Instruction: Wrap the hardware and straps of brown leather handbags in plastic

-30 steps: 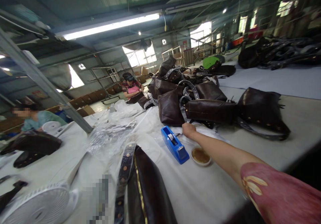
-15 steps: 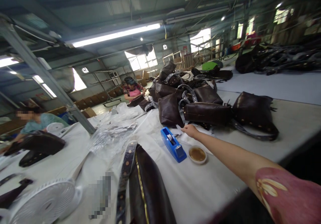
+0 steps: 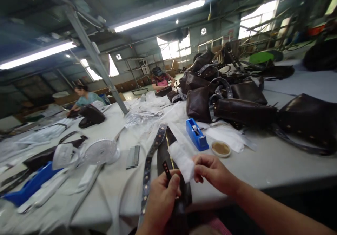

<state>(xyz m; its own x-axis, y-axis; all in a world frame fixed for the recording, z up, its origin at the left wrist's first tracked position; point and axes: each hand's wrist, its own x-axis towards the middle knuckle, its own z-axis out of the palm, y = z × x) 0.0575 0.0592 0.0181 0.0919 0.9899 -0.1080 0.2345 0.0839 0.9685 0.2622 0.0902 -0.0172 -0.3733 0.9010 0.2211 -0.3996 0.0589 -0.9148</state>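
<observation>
A dark brown leather bag (image 3: 161, 161) with a gold zip lies in front of me, its studded shoulder strap (image 3: 149, 168) along the left side. My left hand (image 3: 163, 196) is closed on a narrow dark strap (image 3: 166, 170), whose tip with copper-coloured dots sticks up past the thumb. Between the thumb and fingers of my right hand (image 3: 214, 173) is a small white sheet (image 3: 182, 159), soft-looking and thin, held over the bag. The sheet hides part of the zip.
Beyond the bag stand a blue tape dispenser (image 3: 196, 135) and a round dish of brown stuff (image 3: 220, 148), near a stack of white sheets (image 3: 228, 136). Brown bags (image 3: 244, 111) are heaped at the right. White fans (image 3: 101, 151) stand left. Two people (image 3: 162, 80) work across the table.
My right hand has come back from the white sheets beside the bag heap, bringing one over the bag. My left hand has come into view holding the narrow strap. The view has turned left.
</observation>
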